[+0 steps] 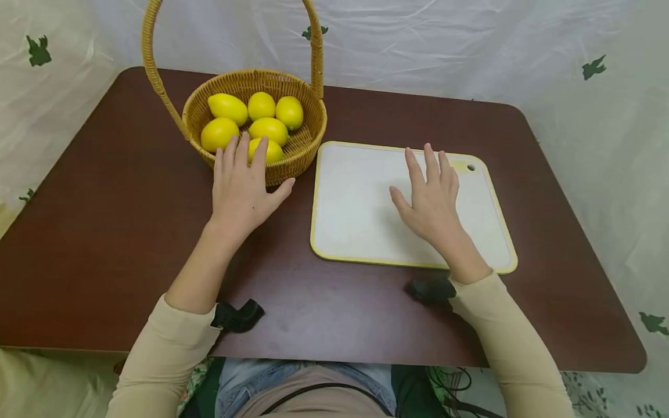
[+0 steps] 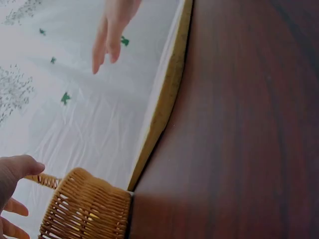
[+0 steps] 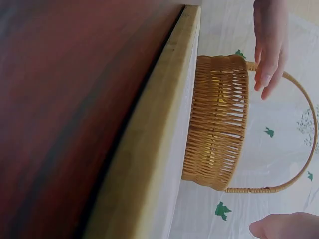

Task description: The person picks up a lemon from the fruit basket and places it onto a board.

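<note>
A wicker basket with a tall arched handle holds several yellow lemons. My left hand is spread over the basket's near rim, its fingertips in front of the closest lemons; nothing is gripped. To the right lies a white cutting board with a yellow edge. Above the board hovers my right hand, fingers straight and holding nothing. In the left wrist view the left hand shows beside the basket. The right wrist view has only part of the right hand at its lower corner.
Both things stand on a dark brown table. Behind it hangs a whitish curtain with green leaf-like prints. A black wrist device sticks out from the left sleeve, another from the right. Cables lie below the table's front edge.
</note>
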Demonstrator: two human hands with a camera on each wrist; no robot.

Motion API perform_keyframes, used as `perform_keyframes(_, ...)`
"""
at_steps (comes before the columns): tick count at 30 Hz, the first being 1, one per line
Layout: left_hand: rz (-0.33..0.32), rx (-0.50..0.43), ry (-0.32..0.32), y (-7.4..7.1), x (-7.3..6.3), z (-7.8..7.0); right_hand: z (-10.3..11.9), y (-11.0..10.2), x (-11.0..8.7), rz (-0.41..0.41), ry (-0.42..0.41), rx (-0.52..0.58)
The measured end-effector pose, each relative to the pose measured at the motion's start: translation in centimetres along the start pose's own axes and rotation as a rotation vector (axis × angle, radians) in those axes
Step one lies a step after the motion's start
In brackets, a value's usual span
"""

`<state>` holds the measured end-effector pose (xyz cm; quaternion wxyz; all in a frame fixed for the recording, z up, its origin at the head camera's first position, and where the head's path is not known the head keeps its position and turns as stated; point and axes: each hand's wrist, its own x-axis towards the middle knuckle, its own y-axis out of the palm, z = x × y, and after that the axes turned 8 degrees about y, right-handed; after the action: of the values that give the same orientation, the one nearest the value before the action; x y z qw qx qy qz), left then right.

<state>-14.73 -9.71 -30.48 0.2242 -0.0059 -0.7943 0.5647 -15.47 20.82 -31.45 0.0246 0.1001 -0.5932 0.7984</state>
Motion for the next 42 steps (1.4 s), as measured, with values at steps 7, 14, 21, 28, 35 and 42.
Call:
perform_keyframes(7,0.004,-0.080,-0.126,-1.6,0.3,0.2,0.1,-0.3,0.1,-0.009,-0.020,0.014)
perform_keyframes(14,0.057,-0.140,-0.255,-3.2,0.4,0.7,-0.1,-0.1,0.1,0.000,-0.019,0.018)
perform_keyframes(21,0.073,-0.258,-0.336,-4.2,-0.7,2.2,-0.1,0.1,-0.1,0.017,-0.014,0.028)
perform_keyframes(28,0.076,-0.386,-0.466,-5.5,-1.8,4.8,0.0,0.3,0.0,-0.003,-0.036,0.022)
perform_keyframes(35,0.130,-0.435,-0.561,-6.4,-1.8,7.9,0.2,0.2,0.1,-0.015,-0.051,0.026)
perform_keyframes(42,0.205,-0.625,-0.600,-6.1,-1.1,9.9,0.3,-0.1,0.0,-0.033,-0.055,0.027)
